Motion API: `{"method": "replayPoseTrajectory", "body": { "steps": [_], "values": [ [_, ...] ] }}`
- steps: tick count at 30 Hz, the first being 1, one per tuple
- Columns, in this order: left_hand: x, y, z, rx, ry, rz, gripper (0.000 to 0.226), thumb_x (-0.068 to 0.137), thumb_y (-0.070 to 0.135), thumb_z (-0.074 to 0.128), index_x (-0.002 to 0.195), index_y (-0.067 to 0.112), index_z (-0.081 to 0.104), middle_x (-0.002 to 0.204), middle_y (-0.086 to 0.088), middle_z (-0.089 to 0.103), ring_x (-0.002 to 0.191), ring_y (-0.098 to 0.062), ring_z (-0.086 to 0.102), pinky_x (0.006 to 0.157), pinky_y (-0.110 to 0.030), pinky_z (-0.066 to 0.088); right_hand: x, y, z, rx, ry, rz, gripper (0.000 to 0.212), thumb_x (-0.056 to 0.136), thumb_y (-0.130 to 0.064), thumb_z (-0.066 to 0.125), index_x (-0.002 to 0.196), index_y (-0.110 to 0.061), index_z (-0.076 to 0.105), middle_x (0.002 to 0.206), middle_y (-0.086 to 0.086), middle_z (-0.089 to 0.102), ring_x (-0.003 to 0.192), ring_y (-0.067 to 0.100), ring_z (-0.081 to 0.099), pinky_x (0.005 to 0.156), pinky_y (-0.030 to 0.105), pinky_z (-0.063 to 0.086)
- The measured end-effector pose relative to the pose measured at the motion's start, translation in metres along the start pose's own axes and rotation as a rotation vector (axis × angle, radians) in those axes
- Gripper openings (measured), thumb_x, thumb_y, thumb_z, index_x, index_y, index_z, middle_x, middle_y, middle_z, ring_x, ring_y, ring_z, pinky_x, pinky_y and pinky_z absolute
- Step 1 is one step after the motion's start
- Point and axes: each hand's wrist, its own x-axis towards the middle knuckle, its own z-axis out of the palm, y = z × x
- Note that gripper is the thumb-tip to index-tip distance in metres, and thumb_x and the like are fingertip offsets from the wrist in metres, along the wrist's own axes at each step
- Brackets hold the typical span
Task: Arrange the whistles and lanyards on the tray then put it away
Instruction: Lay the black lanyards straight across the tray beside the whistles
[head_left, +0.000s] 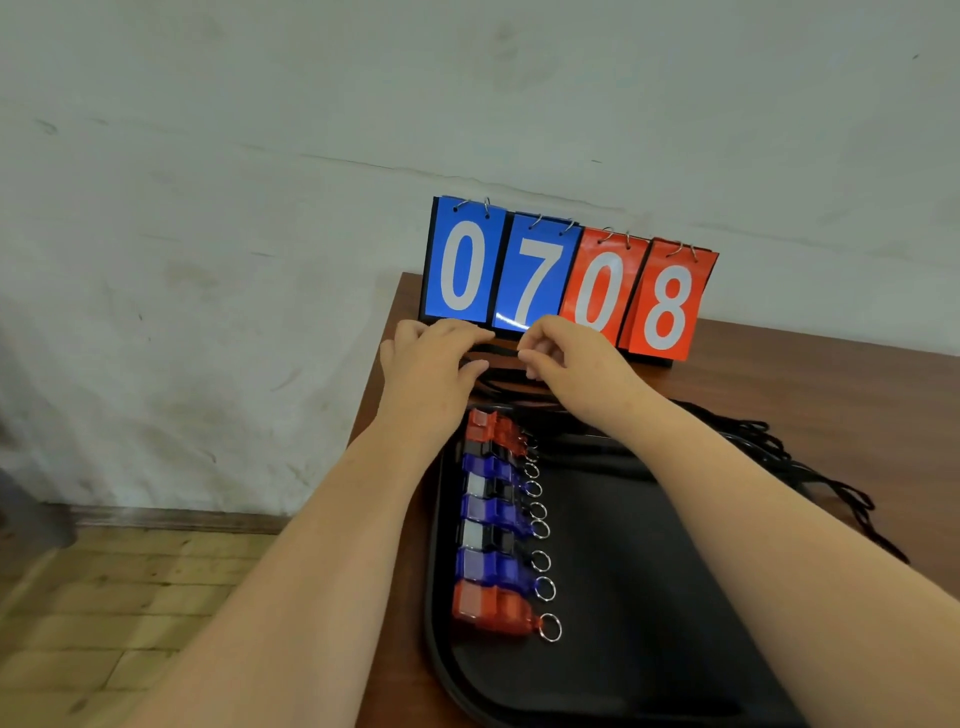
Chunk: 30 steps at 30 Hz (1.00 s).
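The left hand (431, 358) and right hand (571, 358) each pinch a black lanyard (493, 353) stretched between them with curled fingers. Just below the wrists, the whistles (493, 519) lie in a row along the tray (623, 571). Loose lanyards (769, 447) trail on the tabletop (779, 374) right of the right hand.

Glossy plastic whistles (491, 525), metal rings.

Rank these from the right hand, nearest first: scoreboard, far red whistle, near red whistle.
1. Scoreboard: just behind the right hand, which pinches a lanyard.
2. Far red whistle: far end of the row, toward the person's left.
3. Near red whistle: row's end closest to the person.
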Motion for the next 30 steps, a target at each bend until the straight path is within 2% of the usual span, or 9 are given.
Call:
{"method": "replayPoseTrajectory", "body": {
  "steps": [2, 5, 9, 12, 15, 20, 23, 27, 30],
  "values": [
    [0.001, 0.001, 0.001, 0.009, 0.004, 0.030, 0.031, 0.096, 0.034, 0.059, 0.126, 0.037, 0.062, 0.119, 0.016, 0.065, 0.113, -0.013, 0.041, 0.084, -0.027, 0.016, -0.003, -0.002, -0.004, 0.009, 0.008, -0.021, 0.007, 0.100, -0.022, 0.055, 0.100, -0.021, 0.061, 0.083, -0.007, 0.063, 0.077, 0.008, 0.061, 0.069, 0.016, 0.048],
    [0.003, 0.002, -0.001, 0.014, -0.007, 0.058, 0.025, 0.097, 0.035, 0.057, 0.120, 0.036, 0.064, 0.108, 0.014, 0.067, 0.111, -0.015, 0.051, 0.085, -0.030, 0.020, -0.008, -0.004, -0.010, -0.020, 0.037, -0.045, 0.009, 0.100, -0.025, 0.054, 0.102, -0.021, 0.062, 0.086, -0.007, 0.062, 0.081, 0.010, 0.060, 0.074, 0.019, 0.049],
    [0.003, 0.004, -0.003, -0.029, -0.015, 0.109, 0.024, 0.097, 0.034, 0.057, 0.119, 0.034, 0.066, 0.109, 0.012, 0.067, 0.113, -0.013, 0.053, 0.090, -0.031, 0.026, -0.015, 0.000, -0.024, -0.150, 0.096, -0.062, 0.016, 0.099, -0.031, 0.055, 0.106, -0.023, 0.066, 0.095, -0.011, 0.063, 0.090, 0.008, 0.059, 0.082, 0.026, 0.051],
    [0.002, 0.004, -0.003, -0.032, -0.005, 0.124, 0.025, 0.097, 0.034, 0.058, 0.120, 0.033, 0.068, 0.110, 0.010, 0.068, 0.115, -0.014, 0.052, 0.093, -0.033, 0.030, -0.022, 0.010, -0.038, -0.228, 0.134, -0.054, 0.018, 0.098, -0.034, 0.056, 0.106, -0.024, 0.068, 0.099, -0.012, 0.063, 0.094, 0.005, 0.055, 0.081, 0.023, 0.048],
    [0.003, 0.004, -0.004, -0.033, 0.006, 0.128, 0.025, 0.096, 0.033, 0.058, 0.119, 0.032, 0.070, 0.106, 0.010, 0.068, 0.113, -0.015, 0.051, 0.090, -0.031, 0.028, -0.032, 0.025, -0.055, -0.289, 0.155, -0.015, 0.018, 0.097, -0.038, 0.058, 0.105, -0.026, 0.068, 0.100, -0.013, 0.062, 0.093, 0.004, 0.054, 0.074, 0.019, 0.044],
    [0.003, 0.004, -0.002, -0.012, 0.014, 0.136, 0.024, 0.096, 0.032, 0.060, 0.116, 0.031, 0.072, 0.101, 0.008, 0.069, 0.107, -0.019, 0.053, 0.085, -0.034, 0.029, -0.048, 0.049, -0.080, -0.352, 0.203, 0.078, 0.020, 0.096, -0.043, 0.057, 0.103, -0.028, 0.068, 0.105, -0.011, 0.066, 0.092, 0.005, 0.055, 0.077, 0.022, 0.045],
    [0.003, 0.002, -0.001, -0.003, 0.017, 0.141, 0.022, 0.095, 0.032, 0.060, 0.114, 0.031, 0.073, 0.100, 0.008, 0.069, 0.106, -0.021, 0.056, 0.084, -0.036, 0.032, -0.055, 0.062, -0.092, -0.375, 0.238, 0.131, 0.023, 0.095, -0.045, 0.058, 0.103, -0.026, 0.069, 0.112, -0.007, 0.068, 0.101, 0.012, 0.060, 0.078, 0.024, 0.044],
    [0.002, 0.009, -0.004, -0.029, 0.021, 0.144, 0.022, 0.092, 0.030, 0.067, 0.113, 0.027, 0.074, 0.100, 0.007, 0.071, 0.106, -0.018, 0.059, 0.089, -0.036, 0.038, -0.068, 0.076, -0.106, -0.385, 0.289, 0.174, 0.028, 0.093, -0.047, 0.059, 0.104, -0.024, 0.071, 0.106, -0.007, 0.069, 0.097, 0.012, 0.061, 0.077, 0.026, 0.047],
    [-0.001, 0.012, -0.007, -0.163, -0.007, 0.118, 0.020, 0.086, 0.029, 0.074, 0.106, 0.028, 0.073, 0.091, 0.013, 0.071, 0.092, -0.009, 0.065, 0.093, -0.050, 0.049, -0.080, 0.083, -0.115, -0.364, 0.331, 0.190, 0.024, 0.093, -0.044, 0.060, 0.101, -0.025, 0.072, 0.100, -0.008, 0.069, 0.093, 0.012, 0.060, 0.074, 0.026, 0.045]
  ]
}}
